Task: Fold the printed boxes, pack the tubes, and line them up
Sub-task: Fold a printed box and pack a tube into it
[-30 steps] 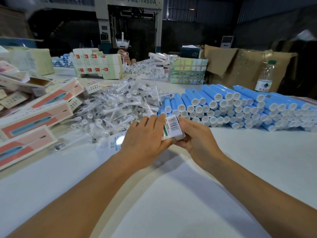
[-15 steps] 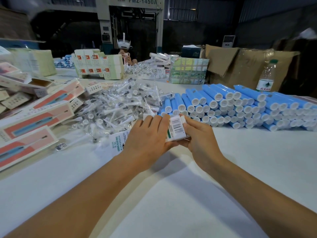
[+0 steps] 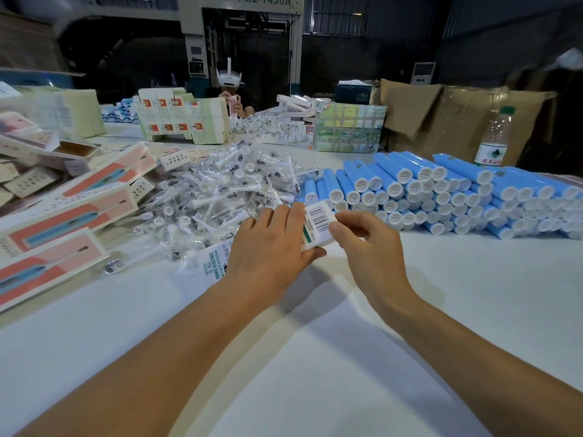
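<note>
Right hand (image 3: 367, 244) has just eased off. Half a sec ago its fingers were tucked in against the box end; now the thumb and forefinger only touch the barcode flap, loosely curled, not clamping. Left hand (image 3: 271, 247) hasn't budged: fingers wrapped over the printed box (image 3: 318, 223), thumb under the near corner, holding it just off the worktop (image 3: 315, 357) with the barcode end tipped up toward the cam. Looks to me like the end flap is abt tucked, so this carton is near ready for a tube, though I can't see inside it, so loaded or not is unknown.

Under the left wrist a flat carton blank (image 3: 211, 266) peeks out on the pale sheet. Just beyond the left hand's knuckles: a heap of bagged brush heads (image 3: 220, 190). Further left, pink-and-blue boxes (image 3: 72, 216) lie stacked on a slant. Beyond the right hand, close, the blue tubes (image 3: 441, 197) sit stacked caps-forward, a wide bank running off to the right.

Behind that, a water bottle (image 3: 493, 137), brown cardboard (image 3: 441, 118), printed sheets standing on edge. Far side: another person (image 3: 232, 89) in a headset working on a box, big machine behind, dim warehouse walls.
</note>
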`<action>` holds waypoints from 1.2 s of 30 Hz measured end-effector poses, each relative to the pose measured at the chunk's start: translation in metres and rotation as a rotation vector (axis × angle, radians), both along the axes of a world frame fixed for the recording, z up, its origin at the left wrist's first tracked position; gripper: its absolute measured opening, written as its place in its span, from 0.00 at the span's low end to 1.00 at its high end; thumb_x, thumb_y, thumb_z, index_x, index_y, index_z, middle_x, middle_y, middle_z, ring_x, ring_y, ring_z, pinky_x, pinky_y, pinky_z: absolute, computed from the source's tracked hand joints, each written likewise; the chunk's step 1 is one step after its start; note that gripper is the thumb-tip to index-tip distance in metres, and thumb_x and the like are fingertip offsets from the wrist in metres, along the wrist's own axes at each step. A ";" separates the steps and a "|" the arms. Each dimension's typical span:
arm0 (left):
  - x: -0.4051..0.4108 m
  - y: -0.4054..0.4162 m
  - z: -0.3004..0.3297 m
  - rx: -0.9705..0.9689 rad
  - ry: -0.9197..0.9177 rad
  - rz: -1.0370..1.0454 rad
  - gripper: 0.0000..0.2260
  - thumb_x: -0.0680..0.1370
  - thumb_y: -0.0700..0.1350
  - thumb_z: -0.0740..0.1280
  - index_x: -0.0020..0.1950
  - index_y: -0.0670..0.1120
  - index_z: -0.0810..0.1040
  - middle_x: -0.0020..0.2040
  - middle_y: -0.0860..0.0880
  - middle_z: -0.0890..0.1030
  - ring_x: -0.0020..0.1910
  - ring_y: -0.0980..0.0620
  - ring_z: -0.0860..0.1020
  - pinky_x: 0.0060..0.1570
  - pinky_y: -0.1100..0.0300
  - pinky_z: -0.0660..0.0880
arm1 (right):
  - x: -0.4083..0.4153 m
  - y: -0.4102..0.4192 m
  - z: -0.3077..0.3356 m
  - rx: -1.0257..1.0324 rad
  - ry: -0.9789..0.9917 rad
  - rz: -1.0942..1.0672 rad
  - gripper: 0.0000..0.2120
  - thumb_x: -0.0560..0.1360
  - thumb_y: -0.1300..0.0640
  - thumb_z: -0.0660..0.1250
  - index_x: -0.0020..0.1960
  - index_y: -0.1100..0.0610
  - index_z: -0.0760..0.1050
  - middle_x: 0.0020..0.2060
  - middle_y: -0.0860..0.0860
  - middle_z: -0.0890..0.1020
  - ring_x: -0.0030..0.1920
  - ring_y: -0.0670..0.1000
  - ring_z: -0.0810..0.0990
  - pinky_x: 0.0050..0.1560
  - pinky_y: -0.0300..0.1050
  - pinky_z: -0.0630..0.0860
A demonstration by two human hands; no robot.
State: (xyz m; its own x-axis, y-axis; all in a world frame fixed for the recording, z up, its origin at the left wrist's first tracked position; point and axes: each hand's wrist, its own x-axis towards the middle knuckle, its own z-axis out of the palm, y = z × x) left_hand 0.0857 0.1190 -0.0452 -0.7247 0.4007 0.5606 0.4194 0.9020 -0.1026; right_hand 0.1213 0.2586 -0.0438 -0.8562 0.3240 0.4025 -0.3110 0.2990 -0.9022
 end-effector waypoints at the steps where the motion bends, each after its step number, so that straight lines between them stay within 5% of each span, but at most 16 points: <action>1: -0.001 0.001 -0.001 -0.002 0.008 0.010 0.36 0.74 0.67 0.48 0.75 0.45 0.55 0.67 0.48 0.68 0.63 0.47 0.68 0.57 0.55 0.65 | 0.000 0.001 -0.001 0.030 0.023 -0.051 0.07 0.75 0.56 0.69 0.41 0.46 0.76 0.44 0.46 0.81 0.43 0.41 0.78 0.41 0.29 0.74; 9: 0.004 0.011 -0.006 -0.022 0.022 0.047 0.36 0.76 0.66 0.46 0.74 0.43 0.53 0.66 0.47 0.68 0.62 0.46 0.69 0.56 0.54 0.66 | 0.002 -0.003 -0.006 0.223 0.172 -0.133 0.12 0.74 0.66 0.67 0.36 0.53 0.74 0.36 0.46 0.75 0.38 0.37 0.73 0.39 0.28 0.68; 20: 0.001 0.013 -0.005 0.014 0.033 0.053 0.34 0.77 0.66 0.50 0.74 0.44 0.54 0.66 0.47 0.68 0.62 0.47 0.69 0.55 0.55 0.66 | -0.002 -0.003 -0.005 0.078 0.113 -0.097 0.07 0.75 0.61 0.68 0.38 0.55 0.77 0.38 0.52 0.80 0.38 0.46 0.73 0.37 0.33 0.69; 24: 0.002 0.014 0.005 0.073 0.015 0.054 0.33 0.77 0.65 0.51 0.73 0.44 0.56 0.65 0.47 0.69 0.62 0.46 0.70 0.51 0.54 0.67 | -0.001 -0.004 0.000 0.010 0.131 -0.058 0.10 0.77 0.60 0.66 0.40 0.48 0.77 0.42 0.49 0.80 0.41 0.45 0.76 0.42 0.34 0.72; 26: 0.002 0.012 0.012 0.299 -0.062 -0.045 0.29 0.77 0.64 0.53 0.69 0.46 0.62 0.61 0.47 0.72 0.58 0.46 0.72 0.48 0.53 0.69 | -0.001 -0.004 0.003 -0.095 0.155 -0.004 0.08 0.78 0.57 0.63 0.48 0.44 0.76 0.48 0.48 0.80 0.45 0.43 0.77 0.48 0.38 0.75; 29: 0.005 0.014 0.025 1.002 -0.346 -0.353 0.13 0.78 0.60 0.57 0.56 0.54 0.69 0.48 0.55 0.76 0.45 0.58 0.77 0.41 0.65 0.72 | -0.003 -0.001 0.002 -0.124 0.128 0.055 0.11 0.80 0.52 0.61 0.62 0.47 0.72 0.53 0.49 0.77 0.49 0.44 0.76 0.51 0.42 0.74; 31: 0.005 0.015 0.029 1.482 -0.572 -0.453 0.11 0.79 0.59 0.57 0.54 0.54 0.71 0.43 0.57 0.77 0.39 0.63 0.78 0.37 0.68 0.73 | -0.003 -0.002 -0.002 -0.025 0.039 0.143 0.18 0.77 0.47 0.62 0.66 0.47 0.69 0.49 0.46 0.75 0.47 0.43 0.75 0.49 0.39 0.71; 34: 0.004 0.013 0.030 2.007 -0.891 -0.501 0.18 0.80 0.57 0.58 0.60 0.45 0.74 0.45 0.49 0.79 0.44 0.51 0.80 0.37 0.55 0.79 | -0.002 -0.010 -0.008 0.127 -0.135 0.316 0.30 0.70 0.40 0.63 0.71 0.40 0.64 0.51 0.45 0.74 0.44 0.38 0.74 0.42 0.30 0.70; 36: 0.002 0.013 0.027 2.109 -0.975 -0.463 0.19 0.80 0.58 0.58 0.58 0.44 0.75 0.48 0.45 0.79 0.49 0.45 0.80 0.31 0.51 0.79 | 0.000 -0.014 -0.011 0.215 -0.138 0.353 0.32 0.70 0.43 0.66 0.72 0.38 0.62 0.52 0.43 0.74 0.45 0.34 0.74 0.43 0.27 0.70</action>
